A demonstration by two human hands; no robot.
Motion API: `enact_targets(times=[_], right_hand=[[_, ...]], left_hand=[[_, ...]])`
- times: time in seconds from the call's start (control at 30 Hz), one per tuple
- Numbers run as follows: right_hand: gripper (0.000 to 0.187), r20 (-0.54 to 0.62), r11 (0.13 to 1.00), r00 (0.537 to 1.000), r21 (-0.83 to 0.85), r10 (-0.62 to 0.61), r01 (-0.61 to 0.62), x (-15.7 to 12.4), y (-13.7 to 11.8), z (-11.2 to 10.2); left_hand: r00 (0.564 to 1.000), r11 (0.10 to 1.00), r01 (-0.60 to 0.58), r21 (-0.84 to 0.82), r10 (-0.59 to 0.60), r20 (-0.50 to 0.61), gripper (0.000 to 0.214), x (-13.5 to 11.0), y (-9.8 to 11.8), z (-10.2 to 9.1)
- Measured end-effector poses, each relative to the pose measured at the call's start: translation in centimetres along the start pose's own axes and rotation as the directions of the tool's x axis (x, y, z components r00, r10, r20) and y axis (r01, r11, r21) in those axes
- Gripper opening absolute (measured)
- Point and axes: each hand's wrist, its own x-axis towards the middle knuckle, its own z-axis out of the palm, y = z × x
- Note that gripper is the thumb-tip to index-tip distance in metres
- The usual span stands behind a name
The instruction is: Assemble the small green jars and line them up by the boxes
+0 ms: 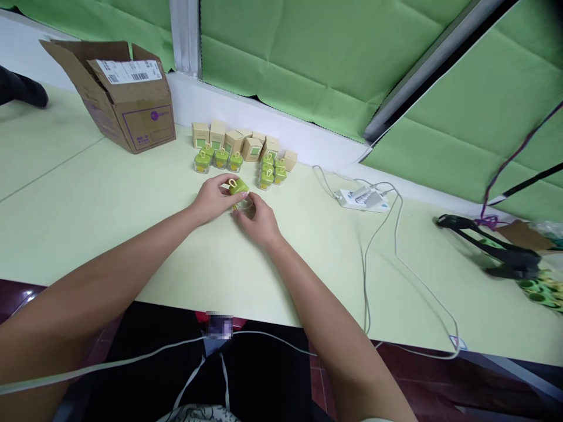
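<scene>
A small clear jar with a green lid (238, 186) and a pale loop on top is between my two hands, just above or on the pale table (206, 258). My left hand (214, 199) has its fingers around the lid from the left. From the right, my right hand (260, 221) grips the clear lower part. Beyond my hands stand several similar green-lidded jars (221, 158) on the left, and another cluster of green-lidded jars (266, 174) on the right. Small tan cardboard boxes (252, 149) stand in a row behind them.
An open brown carton (145, 120) stands at the back left. To the right lie a white power strip (363, 200) with plugs and long white cables (396, 234). A black strap-like object (492, 246) rests at the far right, beside green pieces (541, 291).
</scene>
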Motion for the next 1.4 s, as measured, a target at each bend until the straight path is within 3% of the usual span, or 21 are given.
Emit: enact_targets(times=[0.2,0.47,0.63,0.8,1.07,1.4], right_hand=[[0.040,0.054,0.996,0.997,0.070,0.053,-0.057,0.0,0.1,-0.7],[0.075,0.193,0.913,0.981,0.398,0.011,-0.089,-0.4,0.1,-2.2],[0.071,0.176,0.917,0.984,0.393,-0.001,-0.069,-0.6,-0.3,-2.6],[0.069,0.168,0.931,0.986,0.357,0.013,-0.073,-0.6,0.0,-2.9],[0.044,0.236,0.969,0.972,0.242,-0.004,-0.055,-0.8,-0.3,-3.6],[0.047,0.249,0.944,0.968,0.313,0.021,-0.101,-0.8,-0.3,-3.4]], left_hand=[[0.998,0.999,-0.019,0.044,0.017,0.060,0.058,-0.7,0.9,0.1],[0.957,0.989,-0.113,0.097,0.082,0.279,0.049,-1.0,2.0,-0.6],[0.937,0.980,-0.117,0.160,0.055,0.345,0.053,-1.0,2.2,-0.7],[0.918,0.963,-0.196,0.185,0.114,0.380,0.053,-0.9,2.2,-1.1],[0.884,0.911,-0.276,0.307,0.115,0.453,0.041,-1.0,3.5,-1.9],[0.877,0.905,-0.287,0.313,0.117,0.466,0.044,-0.9,3.4,-1.9]])
